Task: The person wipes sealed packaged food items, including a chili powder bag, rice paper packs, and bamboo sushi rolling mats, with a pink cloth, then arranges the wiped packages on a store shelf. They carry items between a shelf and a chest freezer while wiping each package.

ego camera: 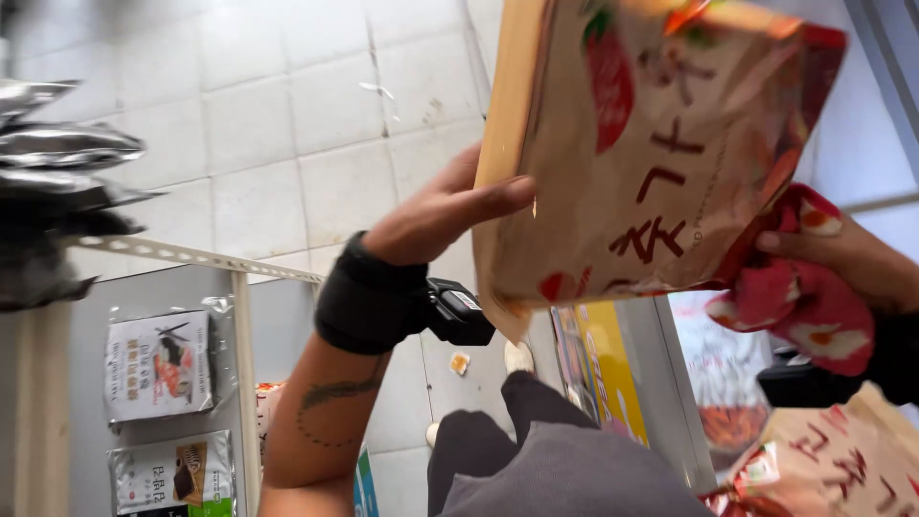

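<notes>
My left hand (436, 213) presses flat against the left side of a large tan snack bag (651, 153) printed with red shapes and dark characters, held up close in front of me. A black wrist strap with a small black device (402, 302) wraps that forearm. At the right edge my right hand (852, 258) grips the bag's lower right corner together with a red packet patterned in white and orange (809, 292). Another tan bag of the same kind (833, 464) lies low at the right.
A grey metal shelf rack (235, 325) stands at the left with clear-wrapped packets hanging on it (158, 369) and silver foil bags (57, 153) above. White floor tiles lie beneath, with my legs and shoes (517, 359) visible. A yellow display (608, 369) sits by the right shelf.
</notes>
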